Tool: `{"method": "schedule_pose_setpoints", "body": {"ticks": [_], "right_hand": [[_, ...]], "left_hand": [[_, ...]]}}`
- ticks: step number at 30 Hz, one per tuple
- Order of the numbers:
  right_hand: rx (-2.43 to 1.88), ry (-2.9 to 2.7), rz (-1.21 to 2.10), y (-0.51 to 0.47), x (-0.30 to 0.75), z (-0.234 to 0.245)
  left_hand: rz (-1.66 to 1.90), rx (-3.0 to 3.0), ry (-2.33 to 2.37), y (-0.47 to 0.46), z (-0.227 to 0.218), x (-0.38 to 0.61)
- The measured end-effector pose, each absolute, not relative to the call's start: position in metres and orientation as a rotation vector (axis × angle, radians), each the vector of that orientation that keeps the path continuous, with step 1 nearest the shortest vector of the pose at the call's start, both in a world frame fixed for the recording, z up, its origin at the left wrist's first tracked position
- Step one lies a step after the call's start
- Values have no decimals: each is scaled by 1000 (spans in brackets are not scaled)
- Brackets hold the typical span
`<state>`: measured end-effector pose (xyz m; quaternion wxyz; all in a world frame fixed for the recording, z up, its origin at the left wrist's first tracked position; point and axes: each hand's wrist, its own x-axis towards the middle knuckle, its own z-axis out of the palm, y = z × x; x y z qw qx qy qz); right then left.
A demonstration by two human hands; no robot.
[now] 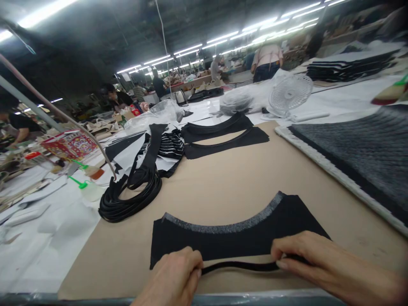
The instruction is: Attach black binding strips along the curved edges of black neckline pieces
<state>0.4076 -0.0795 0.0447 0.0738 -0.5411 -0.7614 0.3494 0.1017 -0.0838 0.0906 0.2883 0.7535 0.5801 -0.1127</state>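
A curved black fabric piece (236,233) with a grey edge along its inner curve lies flat on the brown paper-covered table (242,178) near the front edge. A narrow black strip (239,266) runs along its near edge. My left hand (175,278) pinches the strip's left end with fingers closed. My right hand (321,263) presses its fingertips together on the strip's right end, over the fabric's right corner.
A coil of black strips (130,195) lies to the left, more black curved pieces (223,136) and striped fabric (170,144) farther back. A grey textured mat (360,153) lies right. A white fan (288,93), plastic bags and green-capped bottles (89,187) stand around. Other people work at distant tables.
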Motion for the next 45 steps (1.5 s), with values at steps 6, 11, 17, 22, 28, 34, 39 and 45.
{"method": "schedule_pose_setpoints", "body": {"ticks": [6, 11, 17, 22, 28, 34, 39, 45], "right_hand": [[-1567, -2375, 1173, -80, 397, 40], [-1554, -2416, 1089, -91, 392, 34], [-1663, -2480, 1187, -90, 367, 51], [-1582, -2482, 1198, -84, 352, 62], [-1689, -2433, 1020, -56, 341, 66], [-1768, -2451, 880, -33, 333, 57], [-1819, -2467, 822, -27, 332, 51], [-1831, -2509, 767, -25, 334, 53]], "left_hand": [[-414, 1979, 1477, -83, 83, 110], [-346, 1910, 1425, -86, 64, 121], [-125, 1812, 1403, -90, 42, 135], [19, 1823, 1498, -84, 53, 134], [188, 1768, 1605, -58, 64, 132], [190, 1759, 1607, -35, 51, 137], [191, 1795, 1592, -30, 44, 139], [179, 1844, 1617, -29, 44, 137]]}}
